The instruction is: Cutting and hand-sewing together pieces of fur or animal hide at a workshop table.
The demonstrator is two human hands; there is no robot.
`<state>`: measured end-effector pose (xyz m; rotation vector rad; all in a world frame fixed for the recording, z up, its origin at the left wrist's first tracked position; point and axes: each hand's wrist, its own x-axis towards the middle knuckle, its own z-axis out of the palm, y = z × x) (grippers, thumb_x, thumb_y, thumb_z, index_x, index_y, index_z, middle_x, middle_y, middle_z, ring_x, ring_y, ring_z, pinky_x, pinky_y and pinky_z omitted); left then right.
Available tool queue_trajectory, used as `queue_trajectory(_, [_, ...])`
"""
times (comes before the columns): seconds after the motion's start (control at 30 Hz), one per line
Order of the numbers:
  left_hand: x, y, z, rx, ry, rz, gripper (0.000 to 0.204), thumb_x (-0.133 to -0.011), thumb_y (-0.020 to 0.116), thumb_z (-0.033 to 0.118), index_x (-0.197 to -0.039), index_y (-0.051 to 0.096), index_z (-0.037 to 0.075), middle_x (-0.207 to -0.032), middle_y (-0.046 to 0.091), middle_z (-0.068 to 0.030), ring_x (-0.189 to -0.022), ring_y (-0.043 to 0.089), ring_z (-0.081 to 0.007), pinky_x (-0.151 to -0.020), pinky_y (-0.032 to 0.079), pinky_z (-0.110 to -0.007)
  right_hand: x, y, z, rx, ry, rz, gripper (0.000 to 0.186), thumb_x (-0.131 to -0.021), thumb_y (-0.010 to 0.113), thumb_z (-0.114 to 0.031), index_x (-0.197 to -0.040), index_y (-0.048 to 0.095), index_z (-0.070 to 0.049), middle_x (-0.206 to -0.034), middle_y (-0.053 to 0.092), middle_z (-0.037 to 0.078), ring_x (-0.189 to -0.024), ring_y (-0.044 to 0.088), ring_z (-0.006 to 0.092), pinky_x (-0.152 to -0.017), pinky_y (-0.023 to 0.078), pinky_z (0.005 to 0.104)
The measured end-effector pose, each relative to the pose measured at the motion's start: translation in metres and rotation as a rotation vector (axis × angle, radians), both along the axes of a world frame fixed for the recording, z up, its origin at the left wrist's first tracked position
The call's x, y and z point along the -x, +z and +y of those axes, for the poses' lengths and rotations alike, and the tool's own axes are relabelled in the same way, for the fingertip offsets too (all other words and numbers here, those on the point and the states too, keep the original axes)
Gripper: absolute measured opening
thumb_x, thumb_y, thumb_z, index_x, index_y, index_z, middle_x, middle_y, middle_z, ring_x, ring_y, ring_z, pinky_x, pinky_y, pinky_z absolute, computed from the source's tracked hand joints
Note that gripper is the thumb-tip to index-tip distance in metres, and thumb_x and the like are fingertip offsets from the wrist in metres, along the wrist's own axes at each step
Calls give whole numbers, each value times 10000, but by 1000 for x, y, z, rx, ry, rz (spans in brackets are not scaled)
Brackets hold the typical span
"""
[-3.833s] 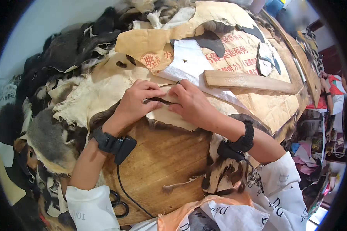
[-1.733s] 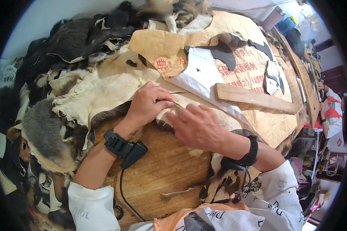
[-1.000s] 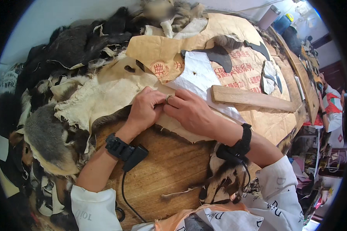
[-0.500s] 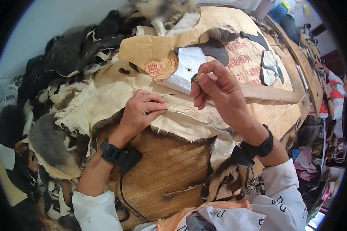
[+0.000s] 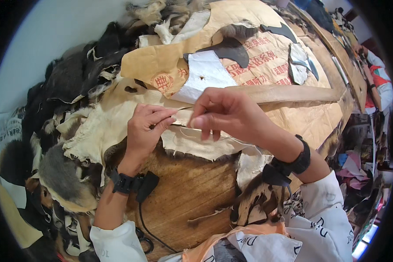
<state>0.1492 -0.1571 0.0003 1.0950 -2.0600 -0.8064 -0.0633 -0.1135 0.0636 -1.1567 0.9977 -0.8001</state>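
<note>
A cream-coloured hide (image 5: 201, 147) with dark fur along its edge lies before me, skin side up. My left hand (image 5: 146, 129) pinches a dark-edged fold of this hide between thumb and fingers. Just right of it, my right hand (image 5: 225, 114) is raised over the hide, thumb and forefinger closed together; anything between them is too small to make out. A thin pale thread (image 5: 187, 134) curves loosely on the hide below the right fingertips. Both wrists wear black straps with small boxes.
Beyond my hands lie a white folded sheet (image 5: 209, 74), a long wooden strip (image 5: 292, 94), dark flat pieces (image 5: 231, 50) and brown printed paper (image 5: 157, 59). Fur scraps (image 5: 65, 168) heap at left. Black ring handles (image 5: 146, 241) rest on the wooden table (image 5: 183, 187). Another person (image 5: 373, 74) is at far right.
My right hand has come down and left toward my left hand, from higher up where a thread stretched between them. The thread now hangs slack. My left hand still pinches the hide.
</note>
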Motion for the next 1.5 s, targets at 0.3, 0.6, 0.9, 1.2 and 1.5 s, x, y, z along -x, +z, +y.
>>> queue_trajectory(0.3, [7, 11, 16, -113, -25, 126, 186, -736, 708, 125, -921, 715, 119, -731, 584, 10, -724, 457, -133, -668, 391, -249, -4, -32, -12, 187, -82, 400, 163, -819, 661, -188, -855, 648, -29, -670, 595, -9, -614, 478, 39, -544, 405, 219])
queue_trajectory(0.6, [16, 32, 18, 114, 126, -45, 139, -742, 697, 124, -877, 714, 91, -718, 594, -21, -715, 493, -167, -650, 415, -281, -3, -22, -6, 317, -107, 455, 144, -756, 662, -162, -810, 662, -28, -658, 623, 85, -579, 556, 157, -558, 449, 289])
queue_trajectory(0.9, [15, 3, 20, 45, 47, -135, 164, -725, 703, 117, -887, 709, 92, -730, 603, -57, -733, 530, -196, -647, 448, -299, -4, -50, 21, 652, 7, 781, 84, -739, 594, -104, -735, 619, -24, -674, 608, 135, -616, 602, 296, -566, 475, 379])
queue_trajectory(1.2, [14, -10, 17, 16, -16, -84, 194, -709, 713, 89, -903, 706, 94, -737, 603, -62, -702, 545, -194, -617, 462, -296, 3, -47, 25, 642, 24, 816, 114, -760, 543, -102, -739, 621, -21, -718, 603, 153, -677, 604, 337, -616, 485, 418])
queue_trajectory(1.5, [15, -8, 13, 237, -136, -148, 145, -705, 688, 40, -848, 663, 48, -766, 571, -77, -725, 549, -228, -636, 459, -306, 11, -44, 29, 643, 4, 740, 75, -735, 616, -58, -788, 647, -15, -703, 610, 131, -629, 591, 311, -572, 464, 368])
